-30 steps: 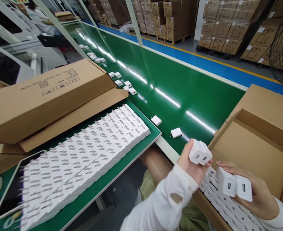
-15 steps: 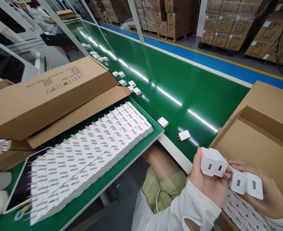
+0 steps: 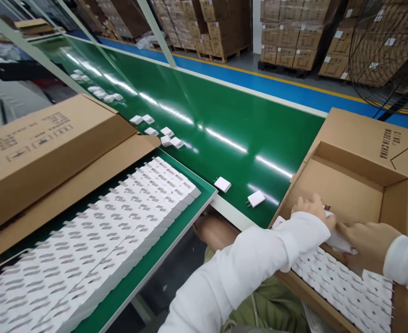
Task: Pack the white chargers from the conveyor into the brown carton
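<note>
both hands work inside the open carton (image 3: pixel 349 194). left hand (image 3: pixel 313 210) and right hand (image 3: pixel 361 240) are curled over white chargers (image 3: pixel 338 240), set against the packed rows (image 3: pixel 342 286). judged light, rigid and smooth: grip the flat side faces, clear of the prongs.

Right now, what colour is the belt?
Green and shiny; the belt shows best in the head view.
</note>
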A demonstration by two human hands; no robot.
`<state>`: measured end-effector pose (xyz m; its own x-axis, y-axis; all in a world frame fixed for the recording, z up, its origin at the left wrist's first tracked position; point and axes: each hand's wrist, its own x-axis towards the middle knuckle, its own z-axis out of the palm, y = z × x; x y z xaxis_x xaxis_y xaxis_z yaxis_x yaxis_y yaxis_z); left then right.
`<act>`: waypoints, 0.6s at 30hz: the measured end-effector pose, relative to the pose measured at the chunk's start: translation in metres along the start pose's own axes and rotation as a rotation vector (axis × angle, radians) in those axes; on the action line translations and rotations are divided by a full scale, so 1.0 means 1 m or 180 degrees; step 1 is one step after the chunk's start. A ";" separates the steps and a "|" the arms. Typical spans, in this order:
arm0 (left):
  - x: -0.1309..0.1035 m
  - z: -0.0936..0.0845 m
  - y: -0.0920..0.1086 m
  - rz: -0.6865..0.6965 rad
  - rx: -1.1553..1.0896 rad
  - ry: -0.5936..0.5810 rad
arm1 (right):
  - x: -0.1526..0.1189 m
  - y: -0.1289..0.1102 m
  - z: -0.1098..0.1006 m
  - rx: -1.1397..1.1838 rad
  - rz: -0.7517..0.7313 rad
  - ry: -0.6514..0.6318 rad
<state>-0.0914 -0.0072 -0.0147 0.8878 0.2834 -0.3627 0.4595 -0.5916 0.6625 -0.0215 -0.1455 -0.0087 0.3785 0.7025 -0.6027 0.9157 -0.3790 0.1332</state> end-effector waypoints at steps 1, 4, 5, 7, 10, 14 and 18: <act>0.000 0.004 0.000 0.0022 0.0089 0.0068 | -0.001 -0.002 0.001 0.0032 -0.0029 0.0012; -0.004 0.012 -0.001 0.0182 0.0227 0.0283 | -0.004 -0.003 0.004 0.0137 -0.0069 0.0043; -0.006 0.012 -0.001 0.0245 0.0293 0.0309 | -0.006 -0.003 0.005 0.0144 -0.0056 0.0036; -0.009 0.012 0.000 0.0344 0.0470 0.0273 | -0.009 -0.002 0.005 0.0163 -0.0030 0.0028; -0.012 0.012 0.002 0.0401 0.0715 0.0191 | -0.013 -0.004 0.001 0.0191 -0.0043 0.0115; -0.015 0.014 0.006 0.0441 0.0899 0.0098 | -0.018 -0.003 0.003 0.0295 -0.0026 0.0317; -0.023 0.007 0.006 0.0500 0.0678 -0.0266 | -0.022 0.006 0.022 0.0884 -0.0057 0.0623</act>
<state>-0.1094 -0.0230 -0.0065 0.9383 0.1177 -0.3251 0.2926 -0.7712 0.5654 -0.0274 -0.1767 -0.0121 0.4059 0.8027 -0.4369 0.8610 -0.4962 -0.1116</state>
